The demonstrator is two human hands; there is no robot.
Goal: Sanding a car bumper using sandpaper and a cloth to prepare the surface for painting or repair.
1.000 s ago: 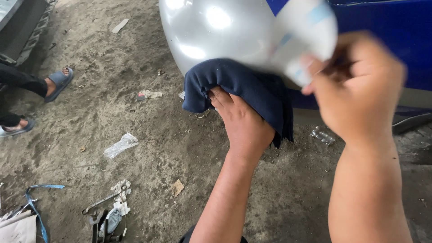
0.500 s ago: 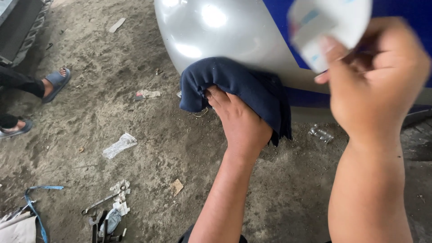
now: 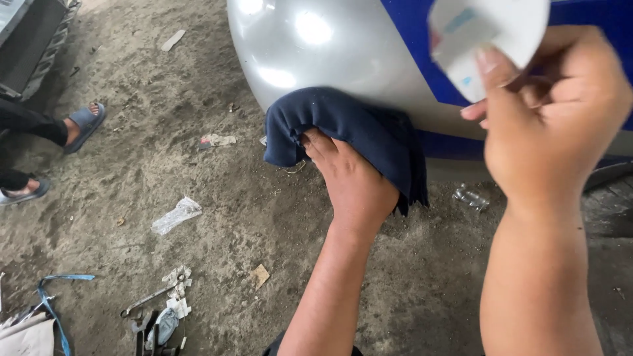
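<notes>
My left hand (image 3: 353, 188) grips a dark blue cloth (image 3: 356, 128) and presses it against the lower edge of a shiny silver and blue body panel (image 3: 316, 53). My right hand (image 3: 554, 125) is raised at the upper right, pinching a white piece of paper or backing sheet with small blue and red marks (image 3: 488, 36) between thumb and fingers, in front of the blue part of the panel.
Sandy ground lies below. Another person's feet in sandals (image 3: 82, 122) stand at the left. A crumpled clear wrapper (image 3: 175, 215), scraps, a wrench (image 3: 148, 300) and other tools lie at the lower left. A small clear bottle (image 3: 469, 198) rests under the panel.
My right hand has lifted the white sheet up and to the right, away from the silver panel. My left hand keeps the cloth at about the same spot.
</notes>
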